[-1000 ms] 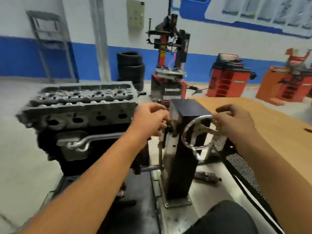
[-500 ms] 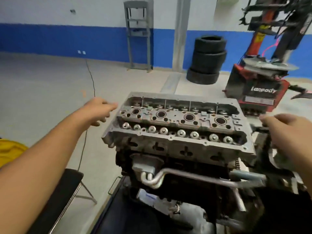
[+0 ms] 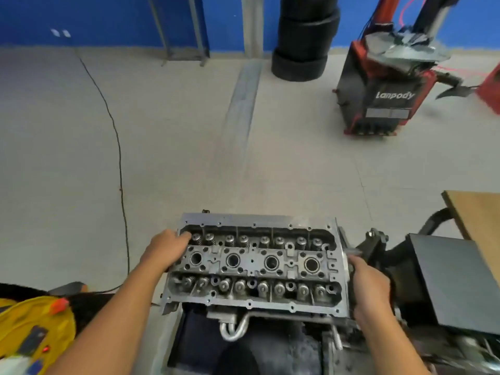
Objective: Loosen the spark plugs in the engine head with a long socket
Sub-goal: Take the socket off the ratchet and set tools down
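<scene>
Spark plug wells [image 3: 251, 261], four in a row, sit between the two hands in the engine head [image 3: 254, 263], and no socket or wrench is in sight, so loosening has not begun. Left hand [image 3: 165, 253] curls over the head's left end; right hand [image 3: 370, 288] grips its right edge, beside the black stand [image 3: 446, 282].

Workshop floor [image 3: 189, 131] as I saw it.
Blue wall [image 3: 108, 17] at twelve, stacked tyres [image 3: 305, 36] at one, wooden table [image 3: 479, 215] at three.
</scene>
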A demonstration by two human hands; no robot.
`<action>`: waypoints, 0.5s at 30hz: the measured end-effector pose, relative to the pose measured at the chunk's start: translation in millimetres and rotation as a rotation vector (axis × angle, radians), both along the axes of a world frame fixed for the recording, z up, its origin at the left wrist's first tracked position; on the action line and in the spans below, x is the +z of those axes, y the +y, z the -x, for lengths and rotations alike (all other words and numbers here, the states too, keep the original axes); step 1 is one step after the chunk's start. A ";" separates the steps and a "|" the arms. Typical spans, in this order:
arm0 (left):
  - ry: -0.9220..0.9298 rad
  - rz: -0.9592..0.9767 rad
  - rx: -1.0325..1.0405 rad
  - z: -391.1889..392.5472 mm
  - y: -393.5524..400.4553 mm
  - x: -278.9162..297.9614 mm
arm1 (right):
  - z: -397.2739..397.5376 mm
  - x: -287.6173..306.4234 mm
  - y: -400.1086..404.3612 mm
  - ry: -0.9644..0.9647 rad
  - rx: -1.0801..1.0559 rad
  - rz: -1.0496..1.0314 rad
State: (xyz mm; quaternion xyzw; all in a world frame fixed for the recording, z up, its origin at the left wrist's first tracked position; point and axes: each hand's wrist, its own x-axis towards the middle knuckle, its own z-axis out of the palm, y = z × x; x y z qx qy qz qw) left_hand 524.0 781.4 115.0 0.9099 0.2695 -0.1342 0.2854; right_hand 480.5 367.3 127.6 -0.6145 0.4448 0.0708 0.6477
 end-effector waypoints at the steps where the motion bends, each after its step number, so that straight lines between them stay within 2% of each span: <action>1: 0.035 -0.010 -0.011 -1.0 -1.2 3.6 | 0.4 6.7 2.8 0.029 -0.014 -0.009; 4: 0.134 -0.027 -0.120 -5.7 1.9 14.1 | 5.7 25.1 7.8 0.094 -0.027 -0.081; 9: 0.088 -0.012 -0.276 -9.6 12.5 10.8 | 7.1 24.9 8.9 0.114 -0.098 -0.038; 15: 0.160 0.100 -0.338 -9.8 20.5 17.1 | 8.7 26.5 7.3 0.084 -0.182 -0.067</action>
